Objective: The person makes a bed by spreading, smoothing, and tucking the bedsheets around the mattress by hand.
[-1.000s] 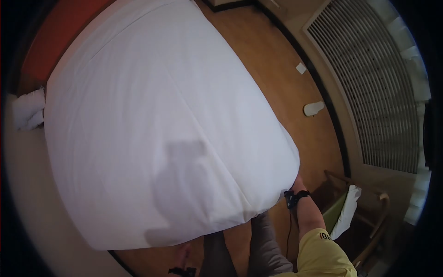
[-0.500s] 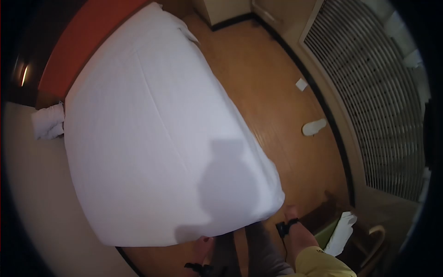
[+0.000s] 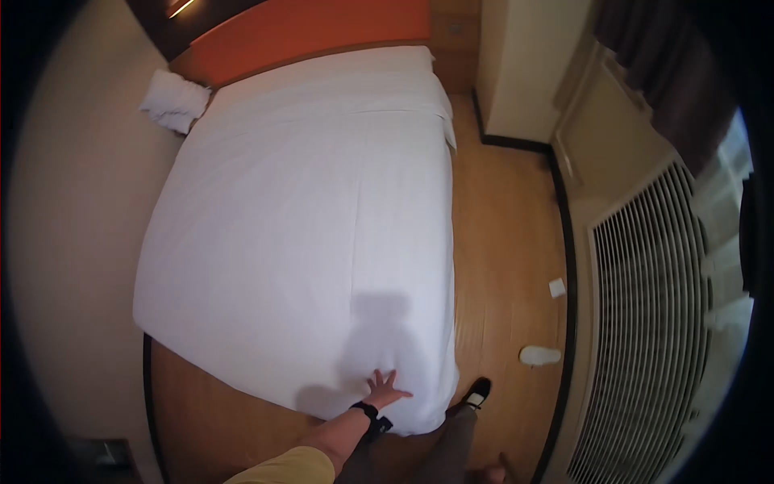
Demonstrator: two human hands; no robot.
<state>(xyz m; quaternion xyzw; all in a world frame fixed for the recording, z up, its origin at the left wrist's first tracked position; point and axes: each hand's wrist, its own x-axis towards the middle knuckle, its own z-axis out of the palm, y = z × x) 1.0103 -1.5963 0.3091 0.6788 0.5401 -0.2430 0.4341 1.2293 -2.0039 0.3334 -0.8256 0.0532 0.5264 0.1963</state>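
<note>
A white sheet or cover (image 3: 282,218) lies over the bed, fairly smooth, with a faint crease running lengthwise. My left hand (image 3: 386,390) rests on or just above the cover near the foot end, fingers spread and holding nothing. A black strap with a small device (image 3: 372,415) is on that wrist. My right hand (image 3: 492,474) shows only partly at the bottom edge, low beside my leg; its fingers are too unclear to read. The shadow of my head falls on the cover.
An orange headboard (image 3: 322,32) stands behind the bed. White bundled cloth (image 3: 176,101) lies at the far left. On the wooden floor (image 3: 500,242) are a white slipper (image 3: 539,355) and a small white square (image 3: 557,287). A slatted vent (image 3: 645,323) lines the right wall.
The view has turned, bringing the headboard fully into sight. My left hand has come up from beside the bed onto or over the cover. My right hand has left the bed corner and dropped low.
</note>
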